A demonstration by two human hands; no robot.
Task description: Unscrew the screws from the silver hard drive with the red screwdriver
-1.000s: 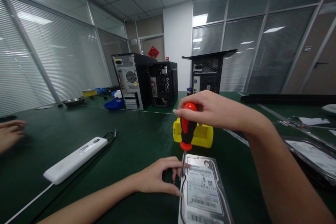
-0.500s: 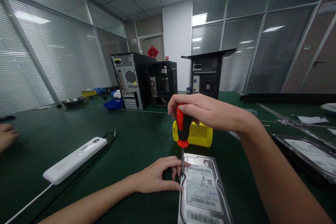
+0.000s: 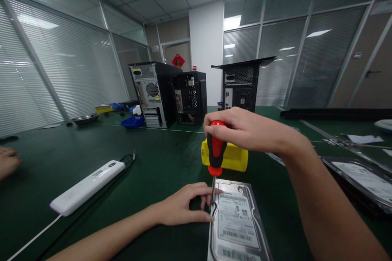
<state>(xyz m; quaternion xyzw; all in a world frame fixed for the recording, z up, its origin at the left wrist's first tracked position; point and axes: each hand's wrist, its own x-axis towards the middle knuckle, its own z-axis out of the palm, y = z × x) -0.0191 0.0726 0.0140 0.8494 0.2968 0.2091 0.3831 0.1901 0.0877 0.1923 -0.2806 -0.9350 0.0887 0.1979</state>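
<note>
A silver hard drive (image 3: 235,220) lies label up on the green table in front of me. My left hand (image 3: 190,204) grips its left edge, thumb and fingers pressed against the side. My right hand (image 3: 237,128) is wrapped round the top of a red and black screwdriver (image 3: 215,151), which stands nearly upright. The screwdriver's shaft comes down at the drive's left edge, close to my left fingertips; its tip is hard to make out there. Just behind the drive sits a yellow plastic bin (image 3: 235,158), partly covered by my right hand and the screwdriver handle.
A white power strip (image 3: 88,186) with cables lies on the left. Another person's hand (image 3: 8,162) rests at the left edge. Computer towers (image 3: 153,94) and a blue tray (image 3: 132,121) stand at the back. On the right lie more hard drives (image 3: 361,179).
My right hand has shifted slightly right and turned, and the screwdriver handle has rotated, showing more of its red face. My left hand and the hard drive stay in place.
</note>
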